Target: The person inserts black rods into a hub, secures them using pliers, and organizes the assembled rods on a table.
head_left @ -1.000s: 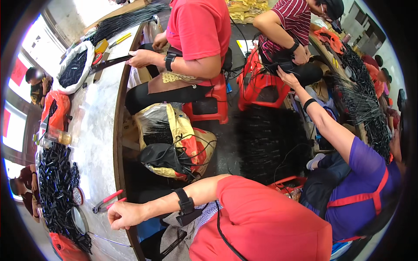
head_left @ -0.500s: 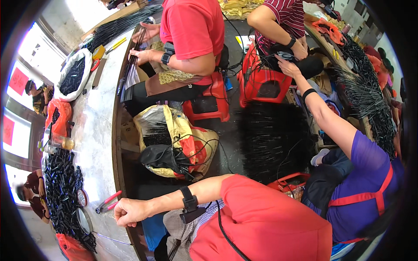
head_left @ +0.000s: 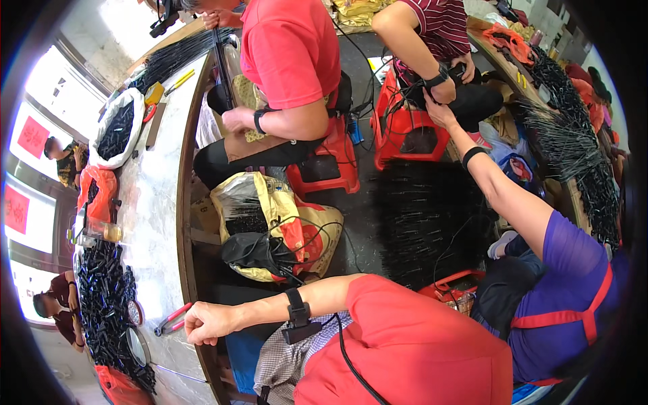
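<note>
My right arm, in a red sleeve with a black wrist strap, stretches left over the table [head_left: 158,223]. My right hand [head_left: 208,322] is at the table's edge, fingers curled and pressed together; whatever they hold, if anything, is hidden. Right beside it lie pliers with pink handles [head_left: 177,313]. A thin metal rod [head_left: 181,373] rests on the tabletop. Farther left is a heap of short black pieces [head_left: 104,297], with a round dish [head_left: 138,346] at its edge. A checked cloth [head_left: 273,368] covers my lap. My left hand is out of view.
A yellow sack [head_left: 233,189] holding black rods stands below the table. Many black rods [head_left: 425,223] cover the floor. Ahead, a co-worker in red holds long black strips [head_left: 221,64] on a red stool [head_left: 347,179]. A purple-sleeved arm [head_left: 513,199] reaches forward at right.
The whole view has shifted slightly. The co-worker in red has spread their hands apart along the black strips, one higher, one lower near the lap. My right hand keeps its curled shape beside the pliers.
</note>
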`<state>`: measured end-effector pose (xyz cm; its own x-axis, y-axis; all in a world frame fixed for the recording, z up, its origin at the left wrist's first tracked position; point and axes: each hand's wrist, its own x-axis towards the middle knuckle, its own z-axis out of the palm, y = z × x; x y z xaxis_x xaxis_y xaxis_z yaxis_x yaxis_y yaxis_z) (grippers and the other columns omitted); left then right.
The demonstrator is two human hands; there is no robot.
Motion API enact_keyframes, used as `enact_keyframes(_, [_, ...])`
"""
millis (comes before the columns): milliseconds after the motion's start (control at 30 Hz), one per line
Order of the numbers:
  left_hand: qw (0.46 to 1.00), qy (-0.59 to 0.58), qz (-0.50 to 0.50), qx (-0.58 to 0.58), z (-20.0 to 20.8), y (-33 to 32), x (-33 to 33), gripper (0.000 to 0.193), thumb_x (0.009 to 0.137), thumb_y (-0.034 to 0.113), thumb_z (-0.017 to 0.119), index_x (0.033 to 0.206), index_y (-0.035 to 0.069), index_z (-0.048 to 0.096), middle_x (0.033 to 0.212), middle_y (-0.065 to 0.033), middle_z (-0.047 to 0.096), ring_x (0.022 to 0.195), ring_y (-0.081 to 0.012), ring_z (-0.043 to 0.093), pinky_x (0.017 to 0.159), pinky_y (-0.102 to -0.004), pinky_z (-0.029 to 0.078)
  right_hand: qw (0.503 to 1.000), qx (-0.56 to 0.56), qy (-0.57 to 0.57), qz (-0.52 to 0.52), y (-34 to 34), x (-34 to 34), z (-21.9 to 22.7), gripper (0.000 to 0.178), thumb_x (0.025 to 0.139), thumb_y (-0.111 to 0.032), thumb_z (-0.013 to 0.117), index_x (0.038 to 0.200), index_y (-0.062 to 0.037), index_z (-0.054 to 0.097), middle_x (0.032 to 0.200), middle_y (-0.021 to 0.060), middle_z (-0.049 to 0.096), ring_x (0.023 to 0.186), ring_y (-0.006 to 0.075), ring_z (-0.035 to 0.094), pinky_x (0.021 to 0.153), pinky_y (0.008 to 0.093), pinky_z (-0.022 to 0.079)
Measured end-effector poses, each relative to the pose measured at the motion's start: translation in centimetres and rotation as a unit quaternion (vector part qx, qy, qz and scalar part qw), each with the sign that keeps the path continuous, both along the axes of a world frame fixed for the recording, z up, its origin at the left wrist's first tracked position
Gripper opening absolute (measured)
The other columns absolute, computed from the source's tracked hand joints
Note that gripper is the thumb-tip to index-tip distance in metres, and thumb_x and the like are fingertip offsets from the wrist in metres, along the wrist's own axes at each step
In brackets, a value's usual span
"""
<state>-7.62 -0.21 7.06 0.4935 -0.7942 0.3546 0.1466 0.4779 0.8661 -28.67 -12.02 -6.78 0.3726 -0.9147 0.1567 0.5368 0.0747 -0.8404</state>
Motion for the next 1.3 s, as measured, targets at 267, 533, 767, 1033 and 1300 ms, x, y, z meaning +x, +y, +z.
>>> enact_keyframes(267, [1.0,-0.006,-0.004,0.006,0.4,-1.0,-0.4,0.067,0.085,0.072,0.038,0.105,0.01,0.052,0.055,0.0028,0.031,0.043,-0.0078,0.023,0.038,-0.0245,0.019,1.0,0.016,0.004,0.001,-0.5,-1.2,-0.2,0.019,0.082,-0.016,0.065,0.084,0.0023,0.062,0.072,0.0052,0.062,0.059,0.0102,0.059,0.052,0.0242,0.052])
enact_keyframes(533, [1.0,-0.012,-0.006,0.01,0.7,-1.8,-0.3,0.067,0.084,0.072,0.04,0.105,0.01,0.053,0.058,0.0025,0.032,0.044,-0.0078,0.026,0.039,-0.025,0.021,0.999,0.03,0.009,-0.007,-1.2,-1.9,-1.1,0.019,0.083,-0.015,0.065,0.085,0.0029,0.063,0.073,0.0059,0.063,0.059,0.0104,0.059,0.052,0.0246,0.052])
enact_keyframes(767, [1.0,-0.014,-0.003,0.011,0.6,-2.1,-0.6,0.067,0.083,0.072,0.041,0.105,0.01,0.053,0.06,0.0022,0.034,0.046,-0.0079,0.027,0.04,-0.0254,0.022,0.999,0.035,0.008,-0.002,-1.0,-1.8,-1.4,0.018,0.083,-0.015,0.064,0.086,0.0029,0.063,0.072,0.0056,0.063,0.059,0.0104,0.059,0.052,0.0246,0.051])
enact_keyframes(1033, [1.0,-0.007,-0.014,0.012,0.3,-2.4,-0.8,0.067,0.082,0.072,0.043,0.106,0.011,0.054,0.063,0.0019,0.035,0.047,-0.0079,0.03,0.041,-0.0258,0.024,0.999,0.04,0.021,-0.007,-1.0,-2.6,-1.2,0.019,0.083,-0.015,0.064,0.086,0.0034,0.063,0.072,0.0051,0.063,0.059,0.0102,0.059,0.052,0.0243,0.051])
enact_keyframes(1300, [1.0,-0.006,-0.017,0.013,0.4,-2.4,0.1,0.067,0.082,0.073,0.044,0.106,0.011,0.055,0.065,0.0016,0.037,0.049,-0.0079,0.032,0.042,-0.0262,0.025,0.999,0.042,0.033,-0.002,-0.8,-1.9,-1.2,0.018,0.083,-0.015,0.065,0.086,0.0024,0.063,0.072,0.005,0.062,0.06,0.0104,0.059,0.052,0.0244,0.051])
